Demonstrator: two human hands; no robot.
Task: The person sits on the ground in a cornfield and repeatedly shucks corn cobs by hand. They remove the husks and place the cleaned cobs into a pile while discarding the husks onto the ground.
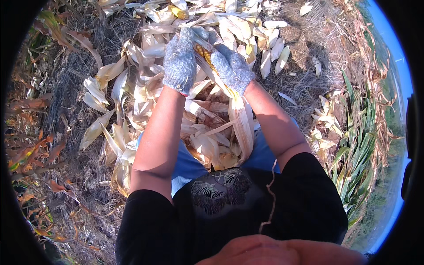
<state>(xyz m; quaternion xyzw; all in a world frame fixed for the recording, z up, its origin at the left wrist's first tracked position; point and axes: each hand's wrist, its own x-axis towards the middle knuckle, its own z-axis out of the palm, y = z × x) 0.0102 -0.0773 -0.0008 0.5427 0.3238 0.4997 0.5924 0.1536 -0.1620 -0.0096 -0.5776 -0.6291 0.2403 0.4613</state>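
Between my two gloved hands is an ear of corn (206, 57) with yellow kernels showing through its parted husk. My left hand (180, 63), in a grey knit glove, grips the tip end along with some dry husk. Wrapped around the ear's lower part is my right hand (233, 66), gloved the same way, its fingers covering some of the kernels. A long strip of pale husk (241, 122) hangs from the ear's lower end towards my lap. My fingertips are partly hidden by the gloves and husk.
Dry husks (205, 116) lie heaped before me and between my legs. A bare yellow ear (179, 12) rests among husks at the top. Several husk-covered ears (282, 60) lie to the right on straw-strewn ground. Green stalks (359, 145) stand at right, dry leaves (33, 152) at left.
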